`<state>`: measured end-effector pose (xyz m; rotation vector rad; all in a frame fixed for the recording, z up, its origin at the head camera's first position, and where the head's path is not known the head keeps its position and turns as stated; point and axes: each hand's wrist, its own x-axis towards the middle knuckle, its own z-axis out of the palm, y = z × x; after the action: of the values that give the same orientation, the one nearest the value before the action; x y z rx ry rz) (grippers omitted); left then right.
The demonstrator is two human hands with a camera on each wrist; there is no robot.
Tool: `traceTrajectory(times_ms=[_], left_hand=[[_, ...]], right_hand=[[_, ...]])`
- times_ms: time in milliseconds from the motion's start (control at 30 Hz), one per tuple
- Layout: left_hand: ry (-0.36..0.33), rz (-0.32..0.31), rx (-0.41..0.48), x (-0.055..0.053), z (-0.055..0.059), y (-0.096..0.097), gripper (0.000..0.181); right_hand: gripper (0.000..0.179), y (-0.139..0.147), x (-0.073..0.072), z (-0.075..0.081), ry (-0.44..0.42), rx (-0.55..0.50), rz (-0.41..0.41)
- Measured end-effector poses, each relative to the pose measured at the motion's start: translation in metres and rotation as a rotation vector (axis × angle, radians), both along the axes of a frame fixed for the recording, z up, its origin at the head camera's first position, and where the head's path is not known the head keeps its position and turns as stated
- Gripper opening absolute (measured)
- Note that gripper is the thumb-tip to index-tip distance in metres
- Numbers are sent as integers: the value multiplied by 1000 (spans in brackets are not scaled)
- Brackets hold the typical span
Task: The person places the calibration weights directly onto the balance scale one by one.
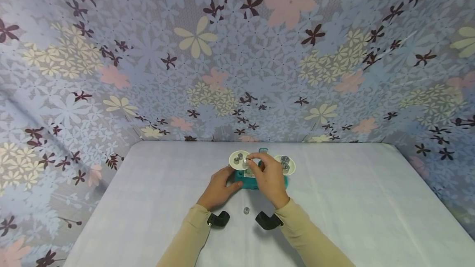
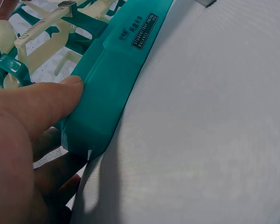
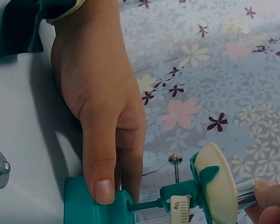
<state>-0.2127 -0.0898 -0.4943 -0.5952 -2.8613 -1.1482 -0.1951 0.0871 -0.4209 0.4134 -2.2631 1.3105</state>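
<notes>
A teal tray balance stands on the table, labelled as a student tray balance in the left wrist view. My left hand grips the left end of its base, thumb on top and fingers around the end. Over the cream left pan, my right hand pinches a small silver metal weight between thumb and fingertips. Two more weights sit on that pan. The cream right pan, partly behind my right hand, bears several weights.
One loose metal weight lies on the white tablecloth in front of the balance, between my wrists. Black wrist cameras jut inward from both sleeves. A flower-patterned wall covering rises behind and beside the table.
</notes>
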Motion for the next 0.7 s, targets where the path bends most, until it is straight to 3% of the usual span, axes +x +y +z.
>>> traceTrajectory(times_ms=[233,700], left_hand=[[-22,13,-3,0,0,0,63],[21,-2,-1,-1,-2,-1,63]], right_hand=[[13,-1,-5,-3,24,51,-27],[10,-6,-8,-5,81,196,-98]])
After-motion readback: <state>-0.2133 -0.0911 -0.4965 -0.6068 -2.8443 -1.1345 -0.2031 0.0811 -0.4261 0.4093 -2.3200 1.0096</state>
